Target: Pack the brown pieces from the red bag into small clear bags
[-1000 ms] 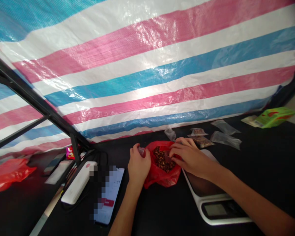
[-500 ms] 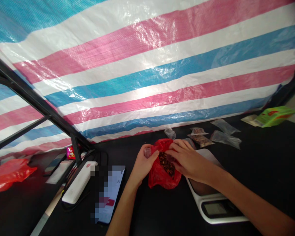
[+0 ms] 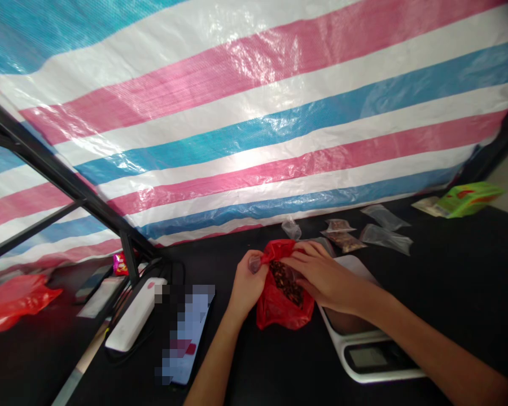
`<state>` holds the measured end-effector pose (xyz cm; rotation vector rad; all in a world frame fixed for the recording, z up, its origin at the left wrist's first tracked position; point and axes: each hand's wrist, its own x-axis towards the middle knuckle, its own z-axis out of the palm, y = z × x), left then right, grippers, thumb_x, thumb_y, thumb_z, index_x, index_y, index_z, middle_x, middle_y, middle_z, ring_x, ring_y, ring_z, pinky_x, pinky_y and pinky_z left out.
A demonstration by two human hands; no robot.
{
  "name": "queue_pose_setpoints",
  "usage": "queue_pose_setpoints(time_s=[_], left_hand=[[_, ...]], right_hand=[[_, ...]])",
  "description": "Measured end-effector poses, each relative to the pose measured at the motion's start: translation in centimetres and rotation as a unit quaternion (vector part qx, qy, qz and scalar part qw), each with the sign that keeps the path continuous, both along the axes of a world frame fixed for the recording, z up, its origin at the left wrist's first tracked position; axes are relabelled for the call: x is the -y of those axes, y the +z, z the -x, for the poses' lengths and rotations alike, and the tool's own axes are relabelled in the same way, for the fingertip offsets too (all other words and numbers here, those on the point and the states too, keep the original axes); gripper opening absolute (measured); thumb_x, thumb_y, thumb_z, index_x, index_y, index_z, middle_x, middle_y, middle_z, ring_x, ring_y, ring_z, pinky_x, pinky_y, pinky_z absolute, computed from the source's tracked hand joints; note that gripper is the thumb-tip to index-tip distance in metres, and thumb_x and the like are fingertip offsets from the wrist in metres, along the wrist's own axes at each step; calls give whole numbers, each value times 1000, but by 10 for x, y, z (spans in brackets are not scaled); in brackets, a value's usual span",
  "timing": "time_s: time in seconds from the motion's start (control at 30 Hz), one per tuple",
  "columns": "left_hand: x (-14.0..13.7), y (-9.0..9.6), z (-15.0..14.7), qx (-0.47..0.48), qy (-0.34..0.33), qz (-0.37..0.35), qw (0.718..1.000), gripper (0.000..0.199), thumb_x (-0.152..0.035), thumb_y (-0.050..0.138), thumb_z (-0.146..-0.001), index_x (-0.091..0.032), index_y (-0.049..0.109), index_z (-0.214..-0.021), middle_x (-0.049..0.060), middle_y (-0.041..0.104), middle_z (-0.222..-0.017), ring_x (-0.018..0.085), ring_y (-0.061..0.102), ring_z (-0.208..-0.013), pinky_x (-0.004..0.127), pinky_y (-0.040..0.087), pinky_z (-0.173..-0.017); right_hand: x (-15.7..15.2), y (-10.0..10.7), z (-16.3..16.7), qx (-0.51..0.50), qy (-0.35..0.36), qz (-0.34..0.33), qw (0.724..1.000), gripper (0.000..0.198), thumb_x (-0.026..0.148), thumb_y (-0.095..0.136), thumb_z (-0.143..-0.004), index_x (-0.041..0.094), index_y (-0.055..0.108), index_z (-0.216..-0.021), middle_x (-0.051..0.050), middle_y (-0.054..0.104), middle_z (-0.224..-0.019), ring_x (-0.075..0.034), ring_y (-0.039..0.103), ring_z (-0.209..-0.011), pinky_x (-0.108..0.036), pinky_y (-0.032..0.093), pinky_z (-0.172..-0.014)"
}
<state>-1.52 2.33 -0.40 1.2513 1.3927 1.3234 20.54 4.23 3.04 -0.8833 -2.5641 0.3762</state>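
Observation:
A red plastic bag (image 3: 279, 316) stands gathered on the black table, its mouth open over dark brown dried bits (image 3: 288, 285). My left hand (image 3: 249, 285) is closed on the bag's left rim, and a small piece of clear plastic (image 3: 254, 264) shows at its fingers. My right hand (image 3: 322, 276) bends over the right side of the mouth with its fingers closed on the rim; the fingertips are partly hidden. Under my right forearm lies a white kitchen scale (image 3: 355, 366) with a small display.
Behind the bag lie a crumpled clear bag (image 3: 292, 228), small bags of brown bits (image 3: 345, 241), flat clear bags (image 3: 387, 238) and a green packet (image 3: 469, 200). To the left are a phone (image 3: 188, 332), a white power strip (image 3: 135, 316), a metal frame (image 3: 88, 208) and another red bag (image 3: 17, 299).
My left thumb has drawn back from the bag's mouth, and more of the brown contents shows. My right hand has shifted slightly along the rim.

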Motion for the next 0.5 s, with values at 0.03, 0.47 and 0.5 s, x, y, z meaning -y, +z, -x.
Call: queue_pose_setpoints(time_s=[0.03, 0.47, 0.5], left_hand=[[0, 1, 0, 3, 2, -4, 1000, 10, -21, 73, -80, -19, 68, -89, 0, 70, -79, 15, 64, -73, 25, 47, -71], [3, 0, -6, -26, 15, -18, 999, 9, -17, 66, -82, -20, 67, -91, 0, 69, -81, 16, 62, -73, 26, 46, -71], [4, 0, -7, -26, 12, -16, 999, 9, -17, 66, -83, -20, 67, -92, 0, 69, -81, 16, 62, -73, 26, 46, -71]], right_hand=[[1, 3, -1, -8, -10, 11, 1000, 40, 10, 63, -90, 20, 68, -128, -13, 70, -124, -33, 51, -129, -53, 37, -114], [12, -1, 9, 10, -18, -7, 1000, 27, 18, 75, -86, 24, 75, -112, -8, 72, -113, -32, 56, -121, -50, 37, -109], [12, -3, 12, 14, -25, -16, 999, 27, 20, 75, -87, 24, 75, -113, -9, 73, -113, -32, 56, -120, -51, 38, -108]])
